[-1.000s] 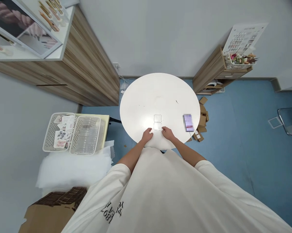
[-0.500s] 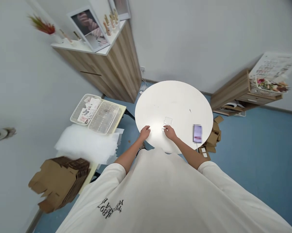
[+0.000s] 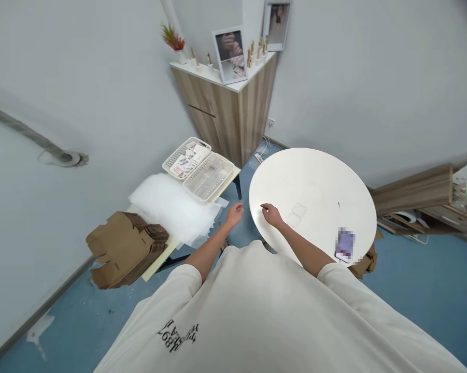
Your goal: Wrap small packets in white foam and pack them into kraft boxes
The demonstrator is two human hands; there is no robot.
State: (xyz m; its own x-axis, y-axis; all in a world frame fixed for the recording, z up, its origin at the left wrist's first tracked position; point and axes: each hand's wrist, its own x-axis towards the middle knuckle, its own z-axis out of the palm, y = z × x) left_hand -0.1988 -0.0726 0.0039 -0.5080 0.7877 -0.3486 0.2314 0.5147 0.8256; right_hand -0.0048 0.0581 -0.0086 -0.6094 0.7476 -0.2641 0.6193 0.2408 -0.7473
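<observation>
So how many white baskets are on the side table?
2: the card basket, holding cards, and right beside it the plastics basket, holding clear pieces, nearer the round table. More could be nested underneath; I can't tell.

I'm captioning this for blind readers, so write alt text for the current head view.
Apparently empty, the person's left hand hovers beside a round white table and the right hand over its edge. The table bears a clear two-part case and a phone; a side table at left holds two baskets, white sheets and flattened cardboard.
</observation>
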